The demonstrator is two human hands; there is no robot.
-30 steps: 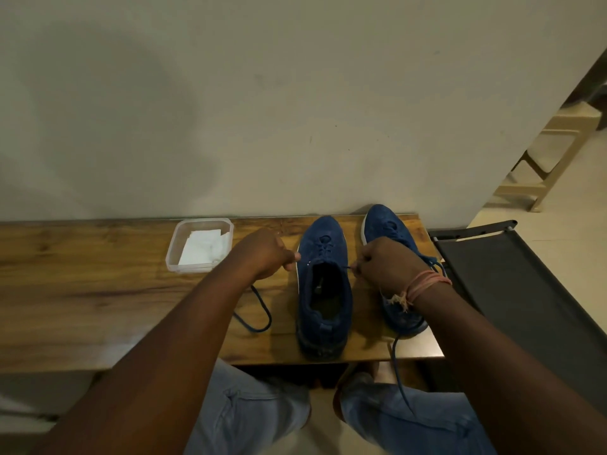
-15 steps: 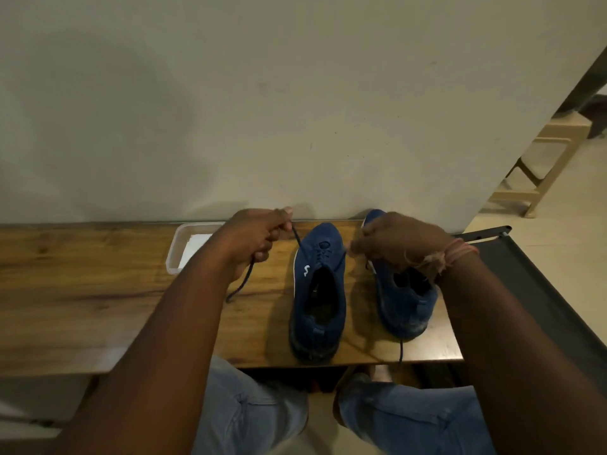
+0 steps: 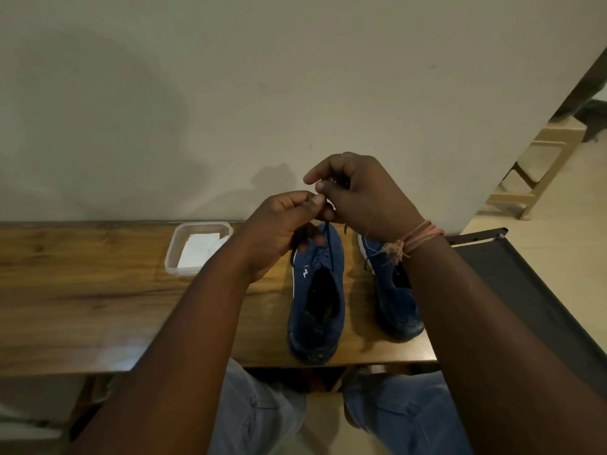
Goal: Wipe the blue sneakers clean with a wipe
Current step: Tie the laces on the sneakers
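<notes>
Pinching dark lace [image 3: 329,239] between both hands, left hand [image 3: 283,229] and right hand [image 3: 356,195], fingers pressed together, above left sneaker [image 3: 317,300]. Sneakers at 6 o'clock on bench [image 3: 82,297]; wipes [image 3: 200,247] at 9. Soft, light, likely; grip at heel.

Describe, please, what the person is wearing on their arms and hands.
Both forearms are bare, with no sleeves or gloves. The right hand has pinkish-orange thread bands wound around its wrist, with a frayed knot. The left hand wears nothing visible.
</notes>
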